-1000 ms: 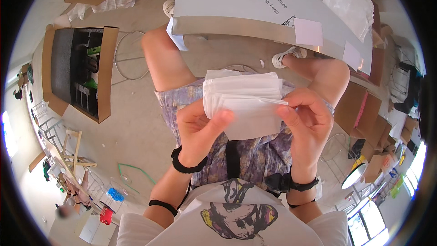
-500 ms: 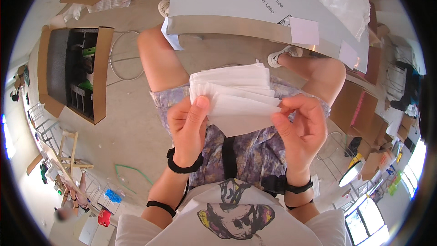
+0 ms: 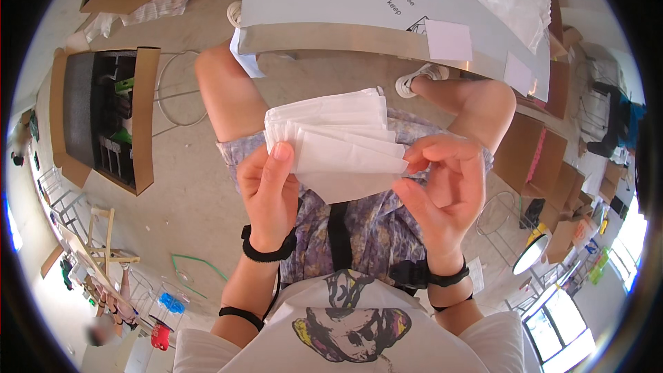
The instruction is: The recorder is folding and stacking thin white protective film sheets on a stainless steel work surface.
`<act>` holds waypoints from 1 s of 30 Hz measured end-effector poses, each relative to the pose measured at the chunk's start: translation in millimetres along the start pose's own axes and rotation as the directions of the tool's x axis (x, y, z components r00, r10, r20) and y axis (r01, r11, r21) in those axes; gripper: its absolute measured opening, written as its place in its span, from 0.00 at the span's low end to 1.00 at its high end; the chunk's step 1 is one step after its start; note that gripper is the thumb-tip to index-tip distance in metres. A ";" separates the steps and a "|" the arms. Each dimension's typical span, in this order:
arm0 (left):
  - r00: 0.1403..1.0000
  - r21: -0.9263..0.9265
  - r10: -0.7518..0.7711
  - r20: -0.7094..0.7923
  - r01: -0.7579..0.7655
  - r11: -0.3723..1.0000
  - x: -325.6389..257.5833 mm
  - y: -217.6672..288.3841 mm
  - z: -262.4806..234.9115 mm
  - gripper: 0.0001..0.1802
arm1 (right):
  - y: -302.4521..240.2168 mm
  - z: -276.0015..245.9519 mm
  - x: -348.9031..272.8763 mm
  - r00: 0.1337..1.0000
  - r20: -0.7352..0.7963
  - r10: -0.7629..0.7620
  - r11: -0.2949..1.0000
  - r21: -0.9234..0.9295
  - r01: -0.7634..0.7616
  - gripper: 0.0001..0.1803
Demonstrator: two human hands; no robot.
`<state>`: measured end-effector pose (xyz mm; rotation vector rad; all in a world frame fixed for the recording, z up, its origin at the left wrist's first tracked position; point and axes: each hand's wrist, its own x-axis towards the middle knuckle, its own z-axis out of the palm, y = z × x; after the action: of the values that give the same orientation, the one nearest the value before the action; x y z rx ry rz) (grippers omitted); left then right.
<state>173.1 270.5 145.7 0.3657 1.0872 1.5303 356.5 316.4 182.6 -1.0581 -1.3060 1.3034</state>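
White folded sheets (image 3: 335,145), fanned in a stack, are held above the lap, long axis running left to right. Left hand (image 3: 271,193) pinches the left end; right hand (image 3: 445,186) pinches the right corner of the front sheet.

White paper sheets (image 3: 338,141), purple floral shorts (image 3: 366,224), black wristbands (image 3: 268,252), a brown cardboard box (image 3: 103,121), grey floor (image 3: 193,186).

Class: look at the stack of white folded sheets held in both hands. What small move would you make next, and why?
Probably peel off the front sheet with the right hand: its fingertips pinch the corner of the white sheets, while the left hand clamps the fanned stack's other end.
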 end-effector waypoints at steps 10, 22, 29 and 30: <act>1.000 0.015 -0.007 0.002 0.007 1.000 1.3 1.6 3.4 0.16 | 4.7 -13.4 -1.1 0.983 0.176 -0.047 0.996 0.084 0.032 0.20; 1.000 0.053 0.012 0.010 -0.012 0.999 -3.6 4.2 14.6 0.15 | -2.0 -2.0 11.8 0.997 0.048 0.067 0.997 -0.030 -0.065 0.12; 0.998 -0.002 -0.053 0.019 0.053 0.999 -2.8 2.0 -3.4 0.15 | 2.4 -21.7 12.2 0.951 0.288 -0.109 0.993 -0.008 0.117 0.11; 0.999 -0.002 -0.050 0.017 0.050 0.999 -2.8 2.3 -0.6 0.15 | 4.1 -25.5 13.6 0.898 0.413 -0.152 0.987 0.021 0.157 0.11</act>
<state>172.0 268.0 148.1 0.3465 1.0731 1.4815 379.4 333.9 178.1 -0.6851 -1.6787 1.4475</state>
